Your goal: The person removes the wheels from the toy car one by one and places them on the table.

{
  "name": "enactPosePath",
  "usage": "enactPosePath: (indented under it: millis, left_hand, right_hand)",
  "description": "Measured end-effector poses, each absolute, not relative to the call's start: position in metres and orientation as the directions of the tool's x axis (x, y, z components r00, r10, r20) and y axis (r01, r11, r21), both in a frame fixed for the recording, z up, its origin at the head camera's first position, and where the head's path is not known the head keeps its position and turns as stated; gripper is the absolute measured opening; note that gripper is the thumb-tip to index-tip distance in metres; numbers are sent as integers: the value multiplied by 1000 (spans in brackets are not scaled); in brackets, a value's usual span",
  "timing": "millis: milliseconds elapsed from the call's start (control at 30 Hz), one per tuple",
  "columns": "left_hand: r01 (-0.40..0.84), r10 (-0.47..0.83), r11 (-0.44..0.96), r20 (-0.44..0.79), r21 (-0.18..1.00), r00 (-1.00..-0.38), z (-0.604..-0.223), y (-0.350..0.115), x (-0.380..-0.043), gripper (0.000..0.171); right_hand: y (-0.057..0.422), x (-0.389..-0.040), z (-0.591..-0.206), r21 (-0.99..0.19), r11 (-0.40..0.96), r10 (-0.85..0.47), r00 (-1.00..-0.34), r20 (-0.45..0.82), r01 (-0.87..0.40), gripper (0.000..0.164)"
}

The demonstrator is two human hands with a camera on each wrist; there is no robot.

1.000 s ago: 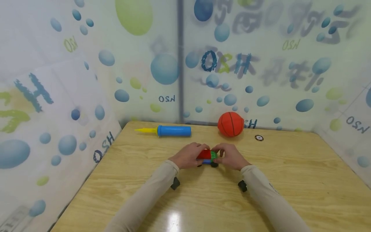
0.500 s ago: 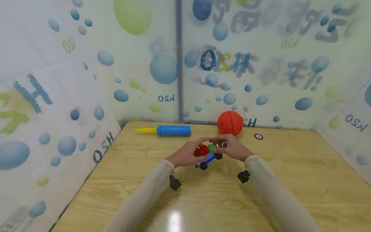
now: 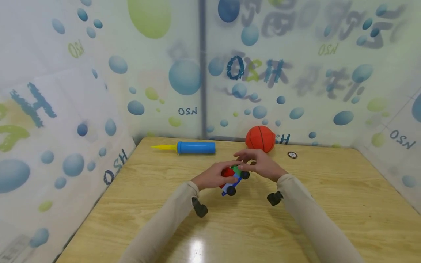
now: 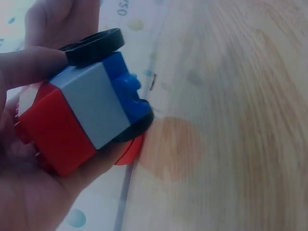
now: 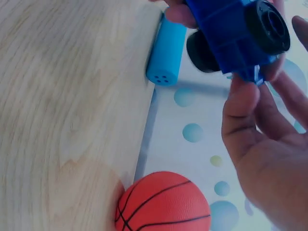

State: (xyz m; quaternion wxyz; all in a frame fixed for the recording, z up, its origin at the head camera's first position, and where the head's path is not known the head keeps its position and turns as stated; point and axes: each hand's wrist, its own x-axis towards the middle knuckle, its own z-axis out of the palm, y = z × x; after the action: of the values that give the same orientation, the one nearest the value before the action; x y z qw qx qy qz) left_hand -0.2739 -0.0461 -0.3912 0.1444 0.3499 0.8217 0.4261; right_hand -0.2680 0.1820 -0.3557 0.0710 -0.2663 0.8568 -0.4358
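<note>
Pump (image 3: 196,148) of smooth blue plastic, with a thin yellow nozzle, lies near the back edge of the counter (image 3: 158,226), toward its left corner. The counter is of pale wood with fine, wavy grain. Then there is the left hand (image 3: 212,176); its fingers hold the toy truck (image 5: 228,36), with the thumb on the blue side. The truck is tilted above the middle of the counter and is made of hard plastic: boxy blue chassis, studded red block (image 4: 57,130), green block (image 3: 236,170) at the front, round black wheels (image 3: 231,190). The right hand (image 3: 262,165) is at this front end; its thumb and finger seem to pinch a small blue tab. Behind it, near the back edge, rests a red ball (image 3: 261,139) with black seams; further right lies a flat round disc (image 3: 292,155). I judge that the step in hand is two-handed handling of the raised truck; the next move would call for firm left hold and gentle right touch.
</note>
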Motion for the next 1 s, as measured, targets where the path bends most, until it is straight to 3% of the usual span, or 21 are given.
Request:
enactPosePath:
  millis: [233, 500, 700, 1000]
  left_hand:
    - [298, 648, 240, 76, 924, -758, -394, -52, -273, 48]
    - [215, 547, 194, 76, 957, -833, -397, -49, -269, 49]
    - [235, 527, 186, 105, 954, -843, -401, -44, -266, 50]
    - [362, 469, 202, 235, 910, -852, -403, -36, -261, 49]
  right_hand:
    - [186, -262, -369, -852, 405, -364, -913, 183, -332, 38]
    - [177, -258, -379, -895, 289, -279, -924, 260, -339, 30]
    - [169, -257, -381, -901, 239, -293, -912, 288, -361, 29]
    - [164, -261, -377, -915, 249, -255, -933, 255, -318, 19]
